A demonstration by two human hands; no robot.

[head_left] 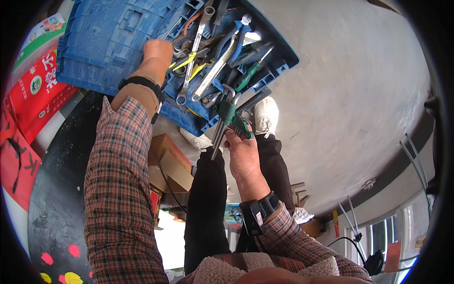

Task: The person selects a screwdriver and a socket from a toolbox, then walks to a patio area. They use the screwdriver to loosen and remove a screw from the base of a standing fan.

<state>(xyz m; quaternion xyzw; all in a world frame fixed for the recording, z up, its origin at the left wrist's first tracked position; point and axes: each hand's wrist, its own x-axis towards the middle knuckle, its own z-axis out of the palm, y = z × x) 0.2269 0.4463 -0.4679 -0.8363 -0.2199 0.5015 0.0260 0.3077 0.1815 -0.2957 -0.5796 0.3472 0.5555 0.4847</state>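
Observation:
My right hand (242,154) is closed on a hex key set, whose green holder (226,112) carries several metal keys pointing down and up. It is just below the near edge of a blue plastic toolbox (182,116). At the toolbox's left side my left hand (157,53) is curled into a fist with its knuckles up; what its fingers grip is hidden. Beside it in the box lie a long combination wrench (191,61), a second wrench (213,71), blue-handled pliers (239,40), yellow-handled pliers (184,61) and a green-handled screwdriver (250,73).
The toolbox's blue lid (101,47) lies open to the left. Red printed packaging (38,94) stands at the far left, beside a black surface (61,189) with coloured spots. A cardboard box (170,163) sits between my arms. My legs and white shoes (266,116) are under the hands on grey floor (350,94).

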